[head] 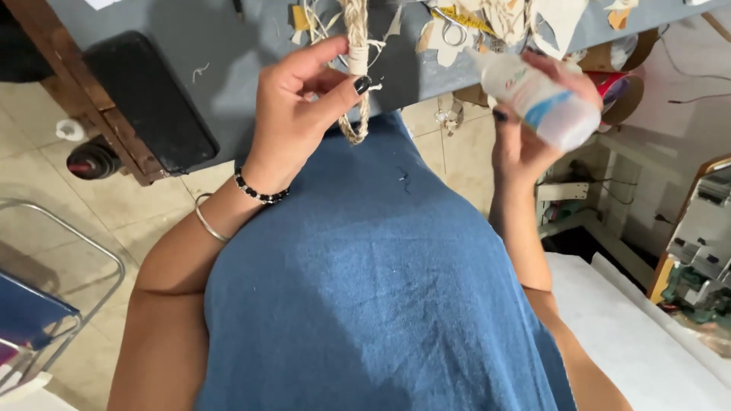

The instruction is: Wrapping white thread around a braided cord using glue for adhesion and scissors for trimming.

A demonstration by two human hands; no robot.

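My left hand [301,106] pinches a braided jute cord [355,72] between thumb and fingers, over the near edge of a grey table [221,53]. A white band wraps the cord where I grip it, and its looped end hangs below my thumb. My right hand [525,129] holds a white glue bottle [537,99] with a blue label. The bottle is tilted, its nozzle pointing left toward the cord but apart from it. My blue garment fills the lower middle of the view.
Paper scraps, cord pieces and scissors [449,23] litter the table's far side. A black flat object [148,99] lies at the table's left. Tape rolls [620,84] sit on the right, a metal chair frame [61,289] at lower left, white fabric [640,335] at lower right.
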